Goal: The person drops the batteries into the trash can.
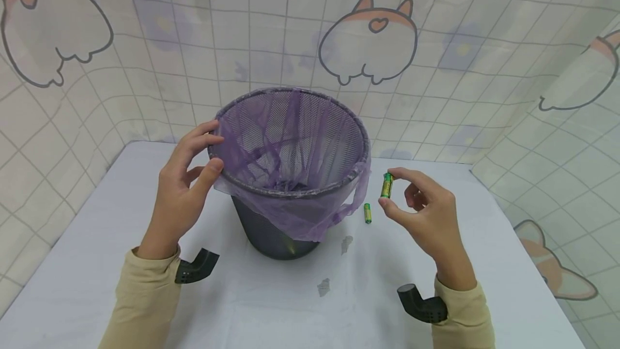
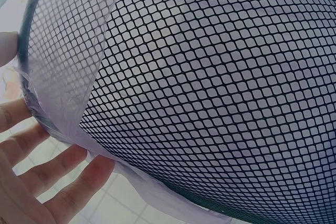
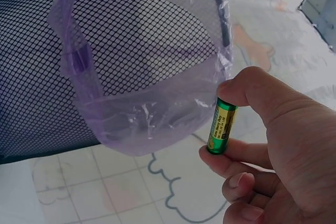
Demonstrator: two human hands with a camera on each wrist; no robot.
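A black mesh waste bin (image 1: 283,241) stands upright, lined with a translucent purple bin bag (image 1: 300,214) folded over its rim. At the rim's left side, my left hand (image 1: 184,182) holds the edge, thumb and fingertips on the bag. The left wrist view has the left hand (image 2: 42,177) along that edge, two fingers against the outside. To the right of the bin, my right hand (image 1: 426,209) pinches a green and yellow battery (image 1: 387,185) by its ends between thumb and index finger. A similar loose battery (image 1: 367,213) lies on the table between bin and right hand.
The white-covered table (image 1: 242,306) has two grey patches in front of the bin. A patterned tile-print curtain (image 1: 271,31) rises close behind and along both sides. A purple bag tie (image 1: 352,203) hangs loose from the rim's right side.
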